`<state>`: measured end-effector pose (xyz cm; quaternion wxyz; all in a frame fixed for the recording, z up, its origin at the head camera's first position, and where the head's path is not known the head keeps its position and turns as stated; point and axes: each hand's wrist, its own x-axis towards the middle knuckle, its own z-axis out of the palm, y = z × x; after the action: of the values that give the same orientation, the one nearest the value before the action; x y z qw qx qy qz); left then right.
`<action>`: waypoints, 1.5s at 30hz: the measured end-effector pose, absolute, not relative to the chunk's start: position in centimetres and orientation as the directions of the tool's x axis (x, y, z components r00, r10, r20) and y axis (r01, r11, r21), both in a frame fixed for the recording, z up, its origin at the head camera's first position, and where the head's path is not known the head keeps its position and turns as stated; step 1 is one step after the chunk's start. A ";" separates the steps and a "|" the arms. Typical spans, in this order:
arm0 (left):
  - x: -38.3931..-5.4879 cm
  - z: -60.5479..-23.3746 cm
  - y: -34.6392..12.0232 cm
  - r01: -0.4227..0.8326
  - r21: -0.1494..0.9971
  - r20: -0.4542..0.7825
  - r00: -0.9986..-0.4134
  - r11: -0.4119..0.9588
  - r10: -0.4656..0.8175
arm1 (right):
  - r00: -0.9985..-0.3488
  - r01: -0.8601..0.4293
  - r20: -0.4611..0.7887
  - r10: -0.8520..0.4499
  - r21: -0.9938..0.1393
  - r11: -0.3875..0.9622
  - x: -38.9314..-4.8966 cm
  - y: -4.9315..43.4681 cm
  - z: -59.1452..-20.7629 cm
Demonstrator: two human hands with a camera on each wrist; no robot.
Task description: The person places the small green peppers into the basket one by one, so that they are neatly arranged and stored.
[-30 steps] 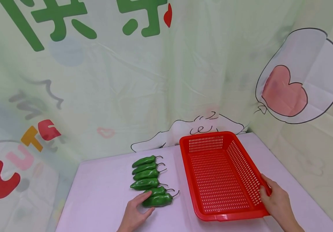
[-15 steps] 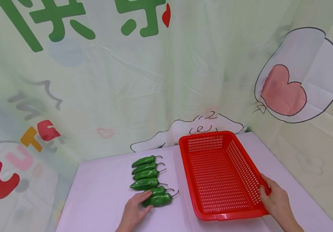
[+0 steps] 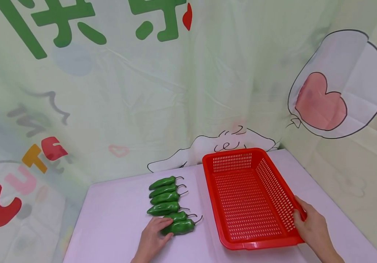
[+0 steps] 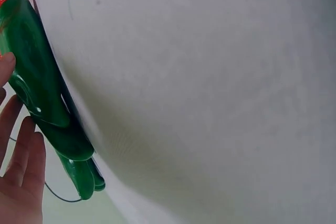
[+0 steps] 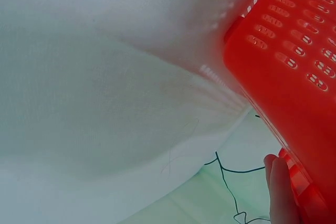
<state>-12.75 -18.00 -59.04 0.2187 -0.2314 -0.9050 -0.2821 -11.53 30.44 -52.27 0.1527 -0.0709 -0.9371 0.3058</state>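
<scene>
Several glossy green peppers lie in a column, stems to the right. My left hand point(image 3: 153, 236) is at the two nearest: its fingertips touch the upper one point(image 3: 179, 216), and its thumb lies along the near side of the front pepper point(image 3: 182, 227). In the left wrist view the fingers point(image 4: 32, 156) look fairly straight against the green peppers point(image 4: 37, 61). My right hand point(image 3: 314, 223) grips the right rim of a red perforated plastic basket point(image 3: 221, 226), thumb on the inner side. A finger point(image 5: 282, 190) shows along the red basket wall point(image 5: 273, 87) in the right wrist view.
A pale lilac cloth-covered table point(image 3: 109, 212) carries the peppers and basket. The basket's interior holds nothing. Close behind and at both sides hangs a printed curtain point(image 3: 142, 102) with green characters, a balloon and coloured letters.
Almost nothing differs. The head view has shifted very slightly; both hands, the peppers and the basket keep their places.
</scene>
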 end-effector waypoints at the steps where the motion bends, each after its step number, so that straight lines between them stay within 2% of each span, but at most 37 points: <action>1: -12.7 -59.0 -18.0 0.543 0.408 0.528 -0.796 0.734 0.296 | -0.943 0.038 0.244 0.226 -0.594 0.803 -11.5 30.4 -52.3; 12: -13.1 -59.3 -17.5 0.527 0.393 0.503 -0.809 0.753 0.304 | -0.934 0.024 0.278 0.226 -0.581 0.813 -11.5 30.5 -52.5; 16: -13.0 -59.2 -17.4 0.519 0.402 0.460 -0.827 0.754 0.324 | -0.941 0.038 0.251 0.228 -0.590 0.807 -11.5 30.5 -52.8; 25: -12.6 -59.3 -17.4 0.547 0.412 0.421 -0.823 0.728 0.380 | -0.950 0.068 0.208 0.233 -0.591 0.804 -11.6 30.5 -52.5; 35: -12.6 -59.0 -17.2 0.475 0.525 0.250 -0.879 0.706 0.405 | -0.945 0.056 0.229 0.233 -0.590 0.806 -11.6 30.4 -52.4; 45: -12.4 -58.5 -16.4 0.525 0.476 0.300 -0.851 0.705 0.432 | -0.942 0.048 0.243 0.233 -0.587 0.808 -11.7 30.4 -52.6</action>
<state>-12.41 -16.42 -58.48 0.0832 -0.2602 -0.9197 -0.2821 -11.65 30.40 -52.61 0.1534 -0.0749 -0.9383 0.3006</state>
